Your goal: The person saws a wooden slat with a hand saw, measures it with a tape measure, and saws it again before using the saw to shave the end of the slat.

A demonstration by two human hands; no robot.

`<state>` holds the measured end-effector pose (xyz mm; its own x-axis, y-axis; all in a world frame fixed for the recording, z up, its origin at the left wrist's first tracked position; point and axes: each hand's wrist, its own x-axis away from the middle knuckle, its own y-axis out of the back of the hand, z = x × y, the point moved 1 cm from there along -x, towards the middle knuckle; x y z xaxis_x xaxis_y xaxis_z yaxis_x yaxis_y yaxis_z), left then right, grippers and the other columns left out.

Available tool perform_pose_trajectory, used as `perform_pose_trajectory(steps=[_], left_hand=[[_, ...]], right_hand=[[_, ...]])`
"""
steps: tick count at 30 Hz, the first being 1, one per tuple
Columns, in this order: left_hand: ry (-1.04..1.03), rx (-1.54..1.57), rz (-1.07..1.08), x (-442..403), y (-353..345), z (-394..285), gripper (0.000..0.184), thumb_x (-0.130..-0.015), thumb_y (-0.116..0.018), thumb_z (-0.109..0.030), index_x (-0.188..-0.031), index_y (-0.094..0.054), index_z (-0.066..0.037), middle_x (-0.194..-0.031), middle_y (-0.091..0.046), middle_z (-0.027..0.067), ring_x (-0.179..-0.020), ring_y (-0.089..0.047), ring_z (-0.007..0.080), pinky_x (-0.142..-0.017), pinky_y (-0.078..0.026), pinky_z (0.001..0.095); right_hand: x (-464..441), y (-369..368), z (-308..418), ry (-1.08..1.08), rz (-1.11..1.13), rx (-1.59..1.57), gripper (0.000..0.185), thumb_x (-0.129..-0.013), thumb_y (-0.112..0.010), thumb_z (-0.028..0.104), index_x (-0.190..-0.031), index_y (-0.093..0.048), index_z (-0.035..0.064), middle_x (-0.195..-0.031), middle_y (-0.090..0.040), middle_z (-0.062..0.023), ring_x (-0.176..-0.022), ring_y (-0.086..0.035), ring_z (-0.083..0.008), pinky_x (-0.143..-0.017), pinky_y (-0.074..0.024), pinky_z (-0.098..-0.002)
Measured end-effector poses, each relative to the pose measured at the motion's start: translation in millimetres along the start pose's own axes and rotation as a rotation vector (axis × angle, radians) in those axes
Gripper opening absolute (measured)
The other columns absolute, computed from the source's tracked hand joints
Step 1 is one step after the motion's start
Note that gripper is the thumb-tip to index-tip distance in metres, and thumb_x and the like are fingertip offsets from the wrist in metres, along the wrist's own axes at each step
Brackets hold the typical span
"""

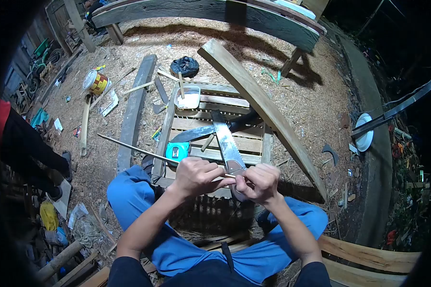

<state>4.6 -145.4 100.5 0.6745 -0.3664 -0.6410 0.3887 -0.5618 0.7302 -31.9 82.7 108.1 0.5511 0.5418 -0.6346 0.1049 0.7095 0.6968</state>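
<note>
Strip (134,147) pokes out past the desk (249,144). The left hand (195,175) is shut around it, and the right hand (261,181) pinches near its end. Best to grip it snugly, fingers clear of the saw (226,142), and turn it gently.

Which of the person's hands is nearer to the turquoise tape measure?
Left. The left hand is close by the tape measure, just on its near side; the right hand is farther off, well to its right and also nearer the body.
</note>
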Motion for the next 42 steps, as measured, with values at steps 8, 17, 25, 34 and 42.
perform_pose_trajectory(steps=[8, 17, 25, 34, 42], left_hand=[[0.107, 0.066, 0.073, -10.6, 8.2, 19.4, 0.022, -0.086, -0.089, -0.029, -0.083, -0.075, -0.013, -0.077, -0.073, 0.0035, -0.068, -0.072, 0.0235, -0.058, -0.051, 0.0368], [0.171, -0.07, -0.018, -6.9, -0.5, 3.6, 0.019, -0.084, -0.089, -0.027, -0.093, -0.076, -0.016, -0.076, -0.07, 0.0005, -0.066, -0.069, 0.0216, -0.059, -0.049, 0.0369], [0.086, -0.034, -0.008, -7.8, 2.9, 7.3, 0.021, -0.088, -0.086, -0.035, -0.085, -0.075, -0.017, -0.07, -0.063, -0.0008, -0.062, -0.066, 0.0201, -0.057, -0.049, 0.0365], [-0.06, 0.022, 0.039, -1.6, 9.1, 10.5, 0.029, -0.077, -0.095, -0.039, -0.08, -0.075, -0.018, -0.063, -0.063, -0.004, -0.053, -0.064, 0.0152, -0.05, -0.048, 0.0309], [-0.073, 0.068, 0.026, -0.4, 11.5, 11.7, 0.029, -0.078, -0.095, -0.04, -0.08, -0.075, -0.019, -0.062, -0.062, -0.0042, -0.051, -0.062, 0.0157, -0.047, -0.044, 0.032]], right_hand=[[-13.8, -1.5, -10.5, -0.077, 0.264, 0.0, 0.02, -0.093, -0.078, 0.023, -0.105, -0.071, 0.0078, -0.089, -0.07, -0.0093, -0.079, -0.069, -0.0283, -0.069, -0.0541, -0.0406], [-9.0, -9.4, -4.3, -0.053, 0.12, 0.22, 0.019, -0.092, -0.078, 0.021, -0.106, -0.071, 0.0103, -0.081, -0.062, -0.0054, -0.073, -0.064, -0.0247, -0.063, -0.0497, -0.0405], [-8.5, -2.1, -5.1, 0.042, 0.077, 0.149, 0.018, -0.085, -0.078, 0.023, -0.094, -0.072, 0.0089, -0.075, -0.064, -0.0068, -0.065, -0.064, -0.0261, -0.058, -0.0475, -0.0402], [-7.6, 0.2, -2.2, -0.002, 0.098, -0.176, 0.018, -0.074, -0.08, 0.02, -0.074, -0.065, 0.0116, -0.061, -0.062, -0.0041, -0.054, -0.064, -0.0238, -0.053, -0.0498, -0.0362], [-1.4, -7.0, -4.0, -0.09, 0.127, -0.264, 0.017, -0.075, -0.081, 0.019, -0.071, -0.067, 0.01, -0.061, -0.063, -0.0055, -0.052, -0.064, -0.0236, -0.051, -0.0494, -0.036]])
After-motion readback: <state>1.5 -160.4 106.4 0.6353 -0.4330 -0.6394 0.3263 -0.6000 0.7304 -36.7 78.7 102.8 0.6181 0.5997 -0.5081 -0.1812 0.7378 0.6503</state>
